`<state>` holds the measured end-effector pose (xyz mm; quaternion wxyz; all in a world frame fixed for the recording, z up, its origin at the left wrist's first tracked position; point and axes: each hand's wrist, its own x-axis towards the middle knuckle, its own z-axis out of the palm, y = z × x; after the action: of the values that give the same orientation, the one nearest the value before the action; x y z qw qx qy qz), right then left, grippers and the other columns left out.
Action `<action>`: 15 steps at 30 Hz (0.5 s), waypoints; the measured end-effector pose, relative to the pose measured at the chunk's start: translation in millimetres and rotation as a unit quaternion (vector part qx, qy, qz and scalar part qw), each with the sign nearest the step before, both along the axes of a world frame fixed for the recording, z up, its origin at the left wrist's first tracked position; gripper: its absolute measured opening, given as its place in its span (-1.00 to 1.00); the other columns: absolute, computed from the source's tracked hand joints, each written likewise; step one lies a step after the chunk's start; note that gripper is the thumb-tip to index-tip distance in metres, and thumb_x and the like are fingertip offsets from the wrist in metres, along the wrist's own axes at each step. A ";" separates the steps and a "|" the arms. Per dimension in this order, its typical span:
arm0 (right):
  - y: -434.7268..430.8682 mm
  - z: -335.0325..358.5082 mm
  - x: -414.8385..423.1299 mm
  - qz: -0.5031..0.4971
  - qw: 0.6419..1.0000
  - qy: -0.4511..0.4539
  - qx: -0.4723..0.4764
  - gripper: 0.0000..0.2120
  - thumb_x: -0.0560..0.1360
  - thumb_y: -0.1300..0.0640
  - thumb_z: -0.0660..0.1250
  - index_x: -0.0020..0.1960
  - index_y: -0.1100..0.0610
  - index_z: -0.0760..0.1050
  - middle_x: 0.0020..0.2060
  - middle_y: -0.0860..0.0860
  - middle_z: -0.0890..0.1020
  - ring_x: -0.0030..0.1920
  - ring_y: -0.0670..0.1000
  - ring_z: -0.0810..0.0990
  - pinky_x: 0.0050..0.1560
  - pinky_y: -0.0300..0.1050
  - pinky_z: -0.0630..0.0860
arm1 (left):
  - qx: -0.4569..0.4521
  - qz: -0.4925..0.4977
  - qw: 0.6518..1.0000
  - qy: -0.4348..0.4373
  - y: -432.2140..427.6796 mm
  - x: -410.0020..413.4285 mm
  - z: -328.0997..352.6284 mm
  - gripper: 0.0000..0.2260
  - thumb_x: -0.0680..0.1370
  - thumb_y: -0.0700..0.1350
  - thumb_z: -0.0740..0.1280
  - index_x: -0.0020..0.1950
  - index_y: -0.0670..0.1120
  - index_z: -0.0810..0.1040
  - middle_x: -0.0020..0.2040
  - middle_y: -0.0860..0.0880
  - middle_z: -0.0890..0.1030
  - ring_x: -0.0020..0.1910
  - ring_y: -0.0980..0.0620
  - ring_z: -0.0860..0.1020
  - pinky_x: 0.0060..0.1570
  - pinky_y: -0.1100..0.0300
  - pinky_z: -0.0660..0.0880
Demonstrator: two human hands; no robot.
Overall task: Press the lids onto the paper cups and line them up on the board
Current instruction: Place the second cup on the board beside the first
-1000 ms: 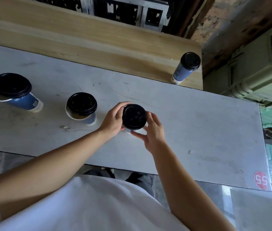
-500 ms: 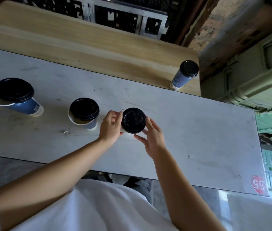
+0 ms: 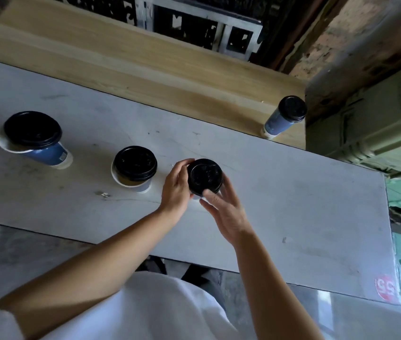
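A blue paper cup with a black lid [image 3: 204,176] stands on the grey board [image 3: 292,207] near its middle. My left hand [image 3: 176,192] grips its left side and my right hand [image 3: 224,209] holds its near side, thumb on the lid's rim. The cup body is mostly hidden under the lid and hands. To the left stand two more blue cups: the nearer cup [image 3: 134,168] and the far-left cup [image 3: 35,138], each with a black lid sitting off-centre so the white rim shows. A lidded cup [image 3: 285,116] stands on the wooden top [image 3: 145,69] at the far right.
The grey board runs left to right, with a red round sticker [image 3: 384,288] at its near right corner. A green crate [image 3: 371,123] sits beyond the right end. Dark metal railing [image 3: 194,28] lies behind the wooden top.
Both hands have closed tighter around the middle cup, and my right thumb has come onto the lid's rim. The other cups have not moved.
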<state>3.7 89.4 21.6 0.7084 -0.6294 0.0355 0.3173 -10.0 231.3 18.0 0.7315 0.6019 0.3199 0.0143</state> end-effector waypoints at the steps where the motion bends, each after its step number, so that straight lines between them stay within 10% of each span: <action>1: -1.3 0.4 4.1 0.036 0.997 -0.048 -0.052 -0.39 0.46 0.24 0.51 0.43 -0.09 0.41 0.28 -0.14 0.59 0.33 -0.18 0.51 0.25 -0.09 0.54 | -0.015 0.027 0.999 0.009 -2.2 1.5 0.1 -0.73 0.71 -0.08 0.07 0.22 0.04 0.55 0.07 0.17 0.61 0.09 0.17 0.58 -0.13 0.03 0.68; 10: -8.1 53.3 80.4 0.243 0.841 -0.266 -0.404 -0.19 0.28 0.02 0.65 0.44 -0.11 0.37 0.20 0.01 0.45 0.16 0.00 0.52 0.18 -0.09 0.48 | -0.213 0.035 0.970 0.111 -13.2 6.6 -11.9 -0.59 0.70 0.16 -0.03 0.27 -0.01 0.49 0.11 -0.04 0.65 0.00 -0.05 0.66 -0.09 0.07 0.59; 13: 1.0 74.0 111.9 0.362 0.748 -0.323 -0.453 -0.19 0.30 -0.06 0.60 0.47 -0.11 0.34 0.16 -0.05 0.39 0.11 -0.04 0.47 0.10 -0.15 0.44 | 0.087 -0.004 0.985 0.148 -24.2 -5.9 -47.0 -0.66 0.65 0.12 0.16 0.23 -0.08 0.52 0.20 -0.13 0.63 0.16 -0.17 0.60 0.10 0.04 0.48; 15: 6.8 81.7 132.2 0.438 0.656 -0.384 -0.479 -0.20 0.30 -0.13 0.54 0.48 -0.13 0.32 0.22 -0.03 0.39 0.23 0.04 0.46 0.18 0.01 0.50 | 0.332 -0.065 0.922 0.190 -35.0 -26.0 -78.4 -0.55 0.54 0.13 0.29 0.32 -0.11 0.47 0.32 -0.21 0.53 0.29 -0.27 0.47 0.20 -0.08 0.43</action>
<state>135.9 96.3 103.3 0.0381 -0.8899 -0.3727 0.2601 -35.9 196.4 -60.4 0.4142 0.8213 0.3901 -0.0423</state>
